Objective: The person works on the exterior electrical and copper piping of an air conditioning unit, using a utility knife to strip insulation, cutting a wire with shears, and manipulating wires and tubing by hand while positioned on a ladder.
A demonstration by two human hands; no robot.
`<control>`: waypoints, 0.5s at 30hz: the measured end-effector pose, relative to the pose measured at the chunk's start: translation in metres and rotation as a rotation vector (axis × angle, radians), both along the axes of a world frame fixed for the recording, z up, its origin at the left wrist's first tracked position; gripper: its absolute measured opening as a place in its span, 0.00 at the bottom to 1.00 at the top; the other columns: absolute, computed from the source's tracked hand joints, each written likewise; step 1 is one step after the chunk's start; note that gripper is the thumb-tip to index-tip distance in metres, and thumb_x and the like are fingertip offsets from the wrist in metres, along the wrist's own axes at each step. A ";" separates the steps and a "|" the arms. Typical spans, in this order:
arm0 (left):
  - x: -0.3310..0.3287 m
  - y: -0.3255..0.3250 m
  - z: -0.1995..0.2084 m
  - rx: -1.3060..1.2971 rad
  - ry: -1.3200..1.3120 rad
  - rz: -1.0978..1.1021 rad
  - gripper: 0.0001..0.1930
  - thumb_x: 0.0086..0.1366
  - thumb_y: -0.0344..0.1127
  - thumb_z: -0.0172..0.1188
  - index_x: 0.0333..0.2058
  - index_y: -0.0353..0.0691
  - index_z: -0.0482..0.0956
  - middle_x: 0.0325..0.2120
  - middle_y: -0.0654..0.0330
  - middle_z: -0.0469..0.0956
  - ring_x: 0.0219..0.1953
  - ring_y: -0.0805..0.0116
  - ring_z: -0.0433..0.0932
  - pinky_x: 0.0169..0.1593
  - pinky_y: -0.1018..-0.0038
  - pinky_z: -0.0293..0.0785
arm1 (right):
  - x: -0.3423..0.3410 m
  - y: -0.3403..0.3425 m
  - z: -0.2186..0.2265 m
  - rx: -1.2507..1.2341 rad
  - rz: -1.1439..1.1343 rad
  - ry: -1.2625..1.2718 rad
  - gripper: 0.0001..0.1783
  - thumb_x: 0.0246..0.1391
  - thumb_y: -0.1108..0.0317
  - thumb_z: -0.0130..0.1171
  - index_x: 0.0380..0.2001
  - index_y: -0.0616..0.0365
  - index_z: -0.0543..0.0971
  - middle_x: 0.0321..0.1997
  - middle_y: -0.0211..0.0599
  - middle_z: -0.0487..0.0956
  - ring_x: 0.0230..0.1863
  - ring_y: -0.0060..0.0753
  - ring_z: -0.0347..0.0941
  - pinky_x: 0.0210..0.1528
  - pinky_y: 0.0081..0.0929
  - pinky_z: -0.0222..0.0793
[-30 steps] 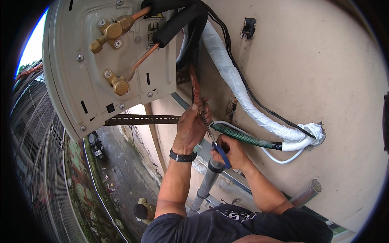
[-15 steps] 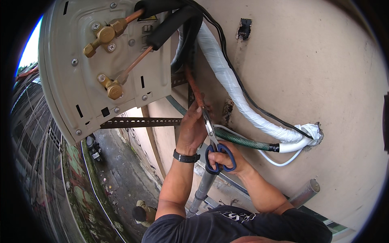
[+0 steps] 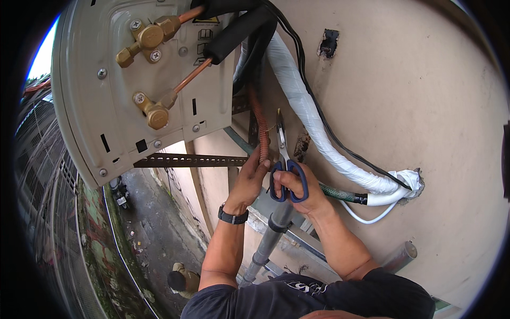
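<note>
From my end, the left hand (image 3: 248,183) pinches the orange corrugated hose (image 3: 260,119) low on its visible length, right of the metal casing (image 3: 170,101), while the right hand (image 3: 308,192) grips blue-handled scissors (image 3: 281,139), blades nearly together just right of the hose. I judge this a trimming step; the next move calls for a steady hose and careful blade angle. The slotted bracket (image 3: 191,160) bounds me leftward, the white wrapped bundle (image 3: 322,137) rightward; the wall (image 3: 430,106) beyond leaves room
</note>
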State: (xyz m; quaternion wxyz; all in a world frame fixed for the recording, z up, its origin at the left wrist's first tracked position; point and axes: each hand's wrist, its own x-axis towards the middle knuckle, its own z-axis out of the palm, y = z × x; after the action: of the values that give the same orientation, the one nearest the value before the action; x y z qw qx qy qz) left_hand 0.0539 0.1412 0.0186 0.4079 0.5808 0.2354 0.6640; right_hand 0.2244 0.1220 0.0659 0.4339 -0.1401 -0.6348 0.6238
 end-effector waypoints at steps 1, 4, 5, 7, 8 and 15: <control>-0.002 -0.004 0.003 -0.015 -0.008 0.027 0.27 0.78 0.34 0.53 0.71 0.33 0.62 0.52 0.61 0.75 0.53 0.73 0.71 0.61 0.75 0.65 | -0.008 -0.002 0.004 -0.037 0.001 -0.016 0.17 0.60 0.58 0.69 0.33 0.62 0.78 0.26 0.32 0.78 0.26 0.23 0.74 0.30 0.24 0.69; -0.011 -0.011 0.010 -0.082 -0.068 0.003 0.25 0.78 0.36 0.51 0.69 0.31 0.64 0.54 0.60 0.76 0.55 0.72 0.72 0.61 0.75 0.67 | -0.014 -0.014 0.005 -0.146 0.021 -0.032 0.15 0.60 0.59 0.69 0.33 0.61 0.79 0.27 0.33 0.78 0.27 0.25 0.74 0.31 0.25 0.69; -0.017 -0.008 0.014 -0.125 -0.064 0.006 0.25 0.78 0.37 0.52 0.68 0.31 0.65 0.55 0.59 0.76 0.57 0.71 0.72 0.63 0.74 0.66 | -0.016 -0.018 0.004 -0.169 0.024 -0.029 0.15 0.60 0.59 0.69 0.32 0.61 0.79 0.26 0.34 0.78 0.27 0.26 0.74 0.30 0.25 0.69; -0.018 0.003 0.024 -0.088 -0.067 0.043 0.26 0.78 0.42 0.53 0.67 0.31 0.68 0.54 0.58 0.78 0.57 0.70 0.73 0.63 0.73 0.67 | -0.020 -0.022 0.002 -0.190 0.022 -0.013 0.14 0.60 0.60 0.69 0.32 0.61 0.80 0.26 0.34 0.78 0.27 0.26 0.74 0.30 0.25 0.68; -0.019 0.003 0.026 -0.097 -0.023 0.093 0.24 0.79 0.42 0.52 0.65 0.32 0.70 0.47 0.60 0.77 0.51 0.72 0.72 0.57 0.74 0.68 | -0.023 -0.023 0.001 -0.189 0.017 0.000 0.14 0.60 0.61 0.69 0.32 0.60 0.80 0.26 0.34 0.78 0.27 0.26 0.74 0.30 0.25 0.68; -0.024 0.007 0.026 0.012 0.163 0.191 0.21 0.79 0.42 0.52 0.61 0.32 0.75 0.45 0.56 0.82 0.49 0.68 0.76 0.54 0.69 0.72 | -0.034 0.012 0.013 -0.167 -0.097 0.072 0.18 0.58 0.55 0.72 0.33 0.57 0.79 0.27 0.29 0.78 0.26 0.22 0.74 0.28 0.22 0.68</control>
State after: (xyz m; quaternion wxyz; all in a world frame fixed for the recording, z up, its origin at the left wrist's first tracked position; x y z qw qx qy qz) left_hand 0.0304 0.1485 0.0449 0.3189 0.6102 0.3183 0.6516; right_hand 0.1902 0.1337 0.0793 0.4730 -0.1836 -0.5570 0.6575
